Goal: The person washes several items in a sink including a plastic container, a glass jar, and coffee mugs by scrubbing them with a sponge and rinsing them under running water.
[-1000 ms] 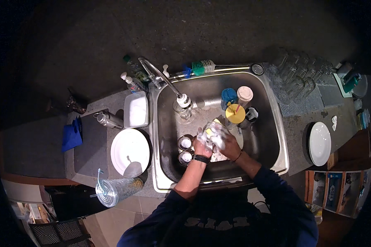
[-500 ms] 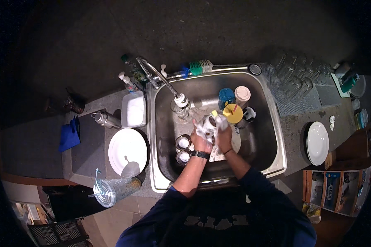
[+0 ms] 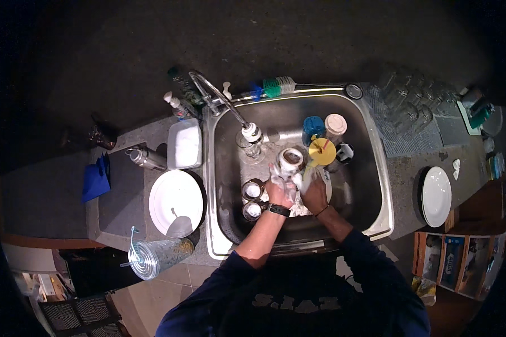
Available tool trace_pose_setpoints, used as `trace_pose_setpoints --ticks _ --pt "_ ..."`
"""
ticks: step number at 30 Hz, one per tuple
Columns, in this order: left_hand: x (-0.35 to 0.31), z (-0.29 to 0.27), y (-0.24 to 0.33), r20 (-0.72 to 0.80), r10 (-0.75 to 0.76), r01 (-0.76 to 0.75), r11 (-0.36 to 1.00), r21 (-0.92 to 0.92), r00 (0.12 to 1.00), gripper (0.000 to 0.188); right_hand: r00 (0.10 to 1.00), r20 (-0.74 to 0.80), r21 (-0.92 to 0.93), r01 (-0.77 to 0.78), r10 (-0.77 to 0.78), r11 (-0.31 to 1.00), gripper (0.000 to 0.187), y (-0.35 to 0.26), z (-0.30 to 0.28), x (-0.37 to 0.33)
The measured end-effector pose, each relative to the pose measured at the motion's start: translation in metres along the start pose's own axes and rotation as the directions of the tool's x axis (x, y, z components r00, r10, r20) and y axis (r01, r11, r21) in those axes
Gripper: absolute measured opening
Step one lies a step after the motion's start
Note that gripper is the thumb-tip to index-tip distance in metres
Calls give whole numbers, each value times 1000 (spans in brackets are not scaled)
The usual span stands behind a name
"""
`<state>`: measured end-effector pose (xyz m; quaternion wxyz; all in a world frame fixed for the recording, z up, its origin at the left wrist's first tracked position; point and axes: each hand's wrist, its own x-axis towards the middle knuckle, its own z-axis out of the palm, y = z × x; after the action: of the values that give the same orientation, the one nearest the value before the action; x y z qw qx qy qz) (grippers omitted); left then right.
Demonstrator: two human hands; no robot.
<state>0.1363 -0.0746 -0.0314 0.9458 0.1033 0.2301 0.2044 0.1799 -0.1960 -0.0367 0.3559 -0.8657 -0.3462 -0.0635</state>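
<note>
Over the sink [image 3: 371, 185], my left hand [image 3: 280, 192] is wrapped round a foam-covered cup [image 3: 290, 161], whose round rim faces up and whose inside looks brown. Close on its right, my right hand [image 3: 315, 192] is closed on a foamy sponge [image 3: 307, 173] with a yellowish edge, partly hidden by suds and fingers. Two dark cups with white foam inside, an upper cup [image 3: 253, 191] and a lower cup [image 3: 252, 211], stand left of my left hand. A pale round plate [image 3: 327, 194] lies under my hands, mostly covered.
A faucet [image 3: 252, 132] hangs over a clear glass [image 3: 250, 151]. Blue [image 3: 313, 128], cream [image 3: 335, 124] and yellow-lidded [image 3: 322, 150] tumblers stand at the sink's right. Left are a white bowl [image 3: 163, 196] and tub [image 3: 184, 149]; right, a plate [image 3: 436, 194] and several upturned glasses [image 3: 405, 106].
The cup has turned so its rim now shows, and my right hand with the sponge has drawn slightly away to the right. The view has shifted a little.
</note>
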Motion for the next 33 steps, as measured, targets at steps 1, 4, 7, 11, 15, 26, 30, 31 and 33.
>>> trace_pose_setpoints --ticks 1,4,7,11,15,26,30,31,33 --pt "-6 25 -5 -153 137 -124 988 94 979 45 998 -51 103 -18 23 995 38 -13 -5 1" --pt "10 4 2 33 -19 17 997 71 999 58 958 107 528 -283 268 801 38 21 24 -25" --pt "11 8 14 129 -22 16 999 47 991 66 729 470 881 -420 498 -217 36 17 29 -22" --pt "17 -10 12 199 8 -70 949 307 980 41 764 645 737 -631 -29 -243 32 25 13 -18" --pt "22 -42 1 307 18 -101 962 255 952 9 650 720 348 -641 -243 -684 41 50 24 -12" --pt "-12 20 56 257 -203 -23 741 672 945 34 855 333 912 -399 397 96 38 34 8 46" --pt "-7 31 77 198 -320 -66 380 923 926 52 989 114 400 -128 89 908 48 12 -10 58" --pt "-3 23 80 292 -324 -158 381 911 900 63 993 103 285 -88 61 954 50 14 -5 56" --pt "5 18 89 388 -368 -349 172 921 845 81 946 275 363 66 -174 929 46 30 6 63"
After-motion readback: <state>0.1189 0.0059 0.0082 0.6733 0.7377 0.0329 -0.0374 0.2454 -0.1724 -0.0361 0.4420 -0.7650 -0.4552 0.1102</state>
